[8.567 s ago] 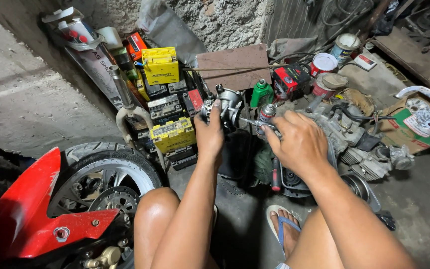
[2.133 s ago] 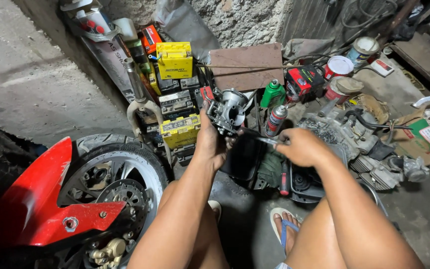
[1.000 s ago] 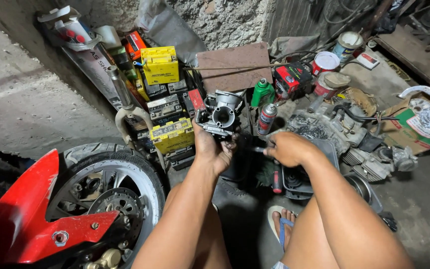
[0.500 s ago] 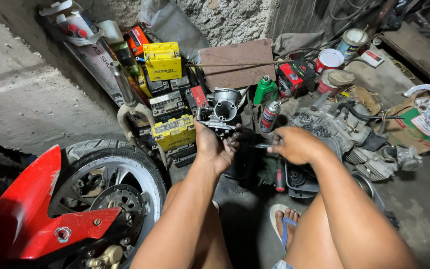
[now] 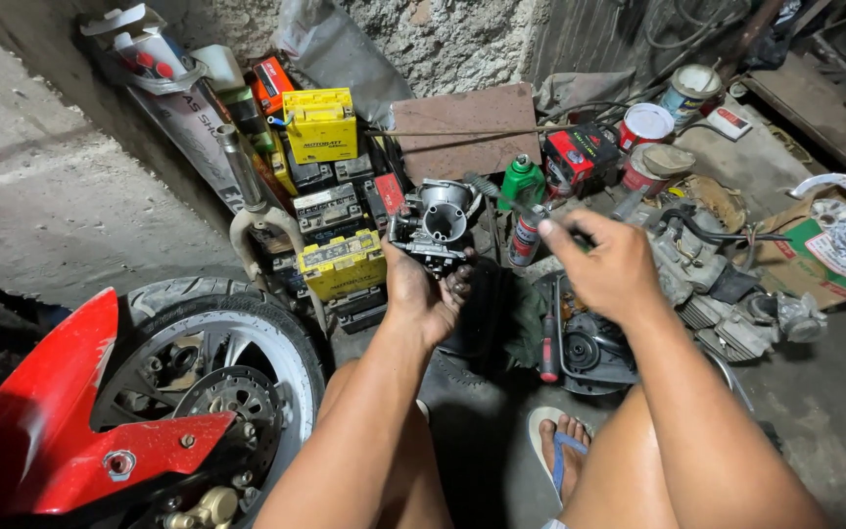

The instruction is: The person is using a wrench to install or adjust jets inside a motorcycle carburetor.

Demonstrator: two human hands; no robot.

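Note:
My left hand [image 5: 425,294] grips a grey metal carburetor [image 5: 438,221] from below and holds it upright in front of me, its round bore facing the camera. My right hand [image 5: 604,266] is just right of it, fingers pinched on a thin dark tool [image 5: 497,194], probably a screwdriver, whose far end reaches toward the carburetor's upper right. My bare knees and a foot in a blue sandal [image 5: 562,446] are below.
A motorcycle front wheel [image 5: 212,377] with a red fender [image 5: 70,411] is at lower left. Yellow and black batteries [image 5: 337,211] are stacked against the wall. A green bottle [image 5: 521,180], spray can [image 5: 524,237], tins [image 5: 645,127], engine parts [image 5: 727,294] and a red-handled screwdriver [image 5: 548,345] lie around.
My right hand has lifted a little and moved right, drawing the tool back from the carburetor. My left hand still holds the carburetor in about the same place.

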